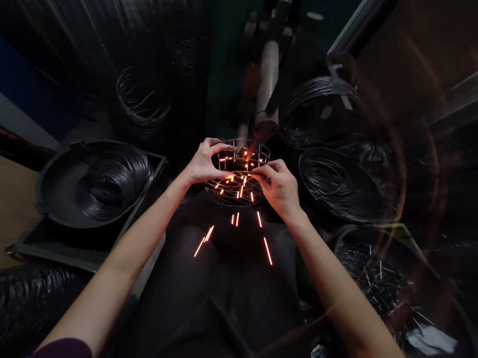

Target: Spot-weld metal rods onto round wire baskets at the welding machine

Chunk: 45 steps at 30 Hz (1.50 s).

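Note:
A round wire basket (pixel 220 191) with a grid of thin metal rods is held under the electrode of a spot welder (pixel 269 83). My left hand (pixel 204 162) grips the basket's left side, with the thumb and fingers spread around the rim. On the other side, my right hand (pixel 281 187) has its thumb and fingertips pinched on a thin wire at the basket's edge. Bright orange sparks fly from the contact point and fall toward my lap. The glare and sparks partly hide where the wire meets the basket.
A dark basin (pixel 56 178) at left holds stacked wire rings (pixel 118 180). At right stand basins of wire coils (pixel 327 179) and short metal pieces (pixel 371 273). More wire hoops (pixel 144 99) stand behind left. A ribbed black stack (pixel 7 301) lies lower left.

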Each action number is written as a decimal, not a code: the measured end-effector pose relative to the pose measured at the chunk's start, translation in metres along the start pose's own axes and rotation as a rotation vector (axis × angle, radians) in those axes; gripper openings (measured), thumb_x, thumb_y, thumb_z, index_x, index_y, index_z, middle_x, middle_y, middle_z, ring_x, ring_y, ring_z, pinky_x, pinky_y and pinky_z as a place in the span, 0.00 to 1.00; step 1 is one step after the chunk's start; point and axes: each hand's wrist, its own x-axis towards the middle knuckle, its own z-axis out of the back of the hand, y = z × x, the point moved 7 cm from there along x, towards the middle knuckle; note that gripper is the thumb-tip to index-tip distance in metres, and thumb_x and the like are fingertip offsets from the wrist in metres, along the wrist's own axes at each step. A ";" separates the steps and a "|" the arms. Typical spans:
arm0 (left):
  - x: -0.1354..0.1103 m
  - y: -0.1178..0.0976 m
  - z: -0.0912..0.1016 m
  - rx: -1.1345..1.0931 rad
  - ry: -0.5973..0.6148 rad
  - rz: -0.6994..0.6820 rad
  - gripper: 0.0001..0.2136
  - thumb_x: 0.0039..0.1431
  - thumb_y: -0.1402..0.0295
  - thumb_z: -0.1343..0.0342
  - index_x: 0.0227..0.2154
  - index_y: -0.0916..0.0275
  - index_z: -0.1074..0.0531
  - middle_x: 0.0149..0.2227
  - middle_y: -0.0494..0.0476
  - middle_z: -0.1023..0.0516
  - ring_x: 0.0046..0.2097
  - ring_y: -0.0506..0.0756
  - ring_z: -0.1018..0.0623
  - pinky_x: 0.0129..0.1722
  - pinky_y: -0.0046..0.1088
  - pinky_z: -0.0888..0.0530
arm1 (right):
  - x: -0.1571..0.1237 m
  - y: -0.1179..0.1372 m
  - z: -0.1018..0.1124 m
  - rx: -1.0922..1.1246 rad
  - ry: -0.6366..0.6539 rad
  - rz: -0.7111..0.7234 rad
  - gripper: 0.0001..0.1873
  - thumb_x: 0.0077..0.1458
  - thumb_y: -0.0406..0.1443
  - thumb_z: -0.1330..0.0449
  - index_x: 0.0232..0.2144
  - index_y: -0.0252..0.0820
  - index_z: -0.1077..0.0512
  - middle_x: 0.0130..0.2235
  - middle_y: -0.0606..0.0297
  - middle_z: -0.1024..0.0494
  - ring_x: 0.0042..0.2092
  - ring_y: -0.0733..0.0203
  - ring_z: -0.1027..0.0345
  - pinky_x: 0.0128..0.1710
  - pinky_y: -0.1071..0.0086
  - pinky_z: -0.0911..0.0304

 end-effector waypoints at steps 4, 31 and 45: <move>0.008 0.004 0.002 0.029 0.000 -0.016 0.33 0.37 0.59 0.27 0.51 0.54 0.26 0.52 0.58 0.35 0.58 0.63 0.32 0.63 0.48 0.35 | 0.006 -0.006 -0.001 -0.001 -0.028 -0.055 0.09 0.60 0.39 0.41 0.37 0.45 0.21 0.38 0.62 0.27 0.35 0.63 0.33 0.31 0.71 0.41; -0.056 0.051 0.004 -0.298 -0.190 -0.039 0.53 0.34 0.46 0.28 0.61 0.51 0.51 0.58 0.64 0.37 0.61 0.64 0.32 0.58 0.45 0.30 | -0.183 -0.050 0.005 0.607 0.470 -0.739 0.28 0.50 0.51 0.40 0.49 0.41 0.28 0.29 0.65 0.24 0.25 0.62 0.30 0.28 0.68 0.31; -0.055 -0.050 -0.008 0.231 0.082 -0.196 0.31 0.40 0.58 0.28 0.50 0.56 0.28 0.57 0.63 0.37 0.59 0.67 0.34 0.59 0.50 0.33 | -0.034 0.047 0.002 -0.037 0.515 -0.057 0.19 0.62 0.43 0.43 0.51 0.41 0.24 0.47 0.57 0.19 0.42 0.56 0.24 0.38 0.68 0.36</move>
